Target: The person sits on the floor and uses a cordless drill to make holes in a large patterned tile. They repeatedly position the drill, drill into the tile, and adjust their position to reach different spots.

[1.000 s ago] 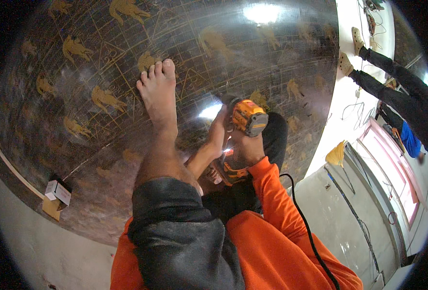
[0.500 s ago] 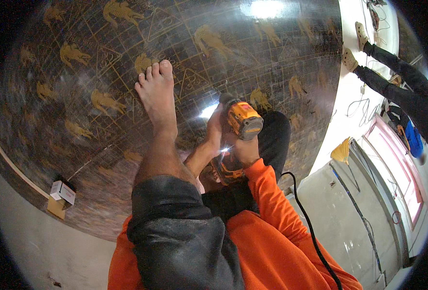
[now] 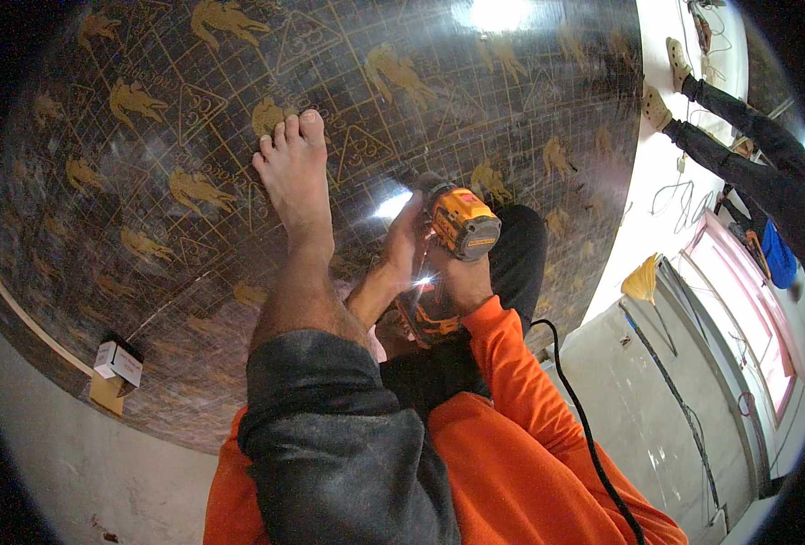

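Note:
My right hand (image 3: pixel 465 280) is closed round the grip of an orange and black power drill (image 3: pixel 464 218), whose rear end faces up toward me. My left hand (image 3: pixel 403 243) is up against the drill's front end, its fingers mostly hidden behind the tool. Just below the drill, a small bright light shines beside another orange and black part (image 3: pixel 435 325); I cannot tell whether it belongs to the same tool. A lit patch falls on the dark printed board (image 3: pixel 321 54) near my left fingers. What the drill's tip touches is hidden.
My bare foot (image 3: pixel 295 177) rests on the board. A small white box (image 3: pixel 118 361) sits at the board's left edge. A black cable (image 3: pixel 577 409) runs down beside my right arm. At right stand a person's legs (image 3: pixel 734 154) in clogs, a yellow broom (image 3: pixel 641 280) and loose wires.
The drill and my right hand have shifted very slightly to the right. My left hand stays at the drill's front end.

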`<state>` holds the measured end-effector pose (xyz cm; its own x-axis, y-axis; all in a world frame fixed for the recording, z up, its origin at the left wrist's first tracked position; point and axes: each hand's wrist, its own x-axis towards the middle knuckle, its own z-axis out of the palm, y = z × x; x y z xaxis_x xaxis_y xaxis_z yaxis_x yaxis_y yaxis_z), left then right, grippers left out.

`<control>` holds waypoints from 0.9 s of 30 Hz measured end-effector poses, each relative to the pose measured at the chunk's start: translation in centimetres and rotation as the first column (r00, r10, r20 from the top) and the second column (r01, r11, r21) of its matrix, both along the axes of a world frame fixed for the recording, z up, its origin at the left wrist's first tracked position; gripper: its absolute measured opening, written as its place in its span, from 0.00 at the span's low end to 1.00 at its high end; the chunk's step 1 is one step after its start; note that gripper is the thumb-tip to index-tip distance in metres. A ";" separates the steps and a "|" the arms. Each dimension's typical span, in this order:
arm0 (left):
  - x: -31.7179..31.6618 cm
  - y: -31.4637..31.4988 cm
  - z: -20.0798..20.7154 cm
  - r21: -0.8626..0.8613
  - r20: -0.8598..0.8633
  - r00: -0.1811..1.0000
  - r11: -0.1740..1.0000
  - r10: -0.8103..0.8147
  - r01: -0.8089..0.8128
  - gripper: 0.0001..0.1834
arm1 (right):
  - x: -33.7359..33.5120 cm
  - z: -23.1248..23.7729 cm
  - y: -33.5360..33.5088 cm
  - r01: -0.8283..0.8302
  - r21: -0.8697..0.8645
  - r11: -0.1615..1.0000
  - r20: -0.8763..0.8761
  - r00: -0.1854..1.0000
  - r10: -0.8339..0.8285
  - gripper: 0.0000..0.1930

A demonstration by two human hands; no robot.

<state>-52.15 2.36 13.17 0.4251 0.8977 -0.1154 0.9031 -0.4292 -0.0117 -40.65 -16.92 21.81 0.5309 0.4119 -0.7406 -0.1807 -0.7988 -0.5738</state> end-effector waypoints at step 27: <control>0.6 -0.1 -0.2 -0.015 -0.025 0.999 0.999 0.028 -0.029 0.10 | -0.5 0.4 -0.9 0.047 0.097 0.994 -0.004 0.999 -0.047 0.21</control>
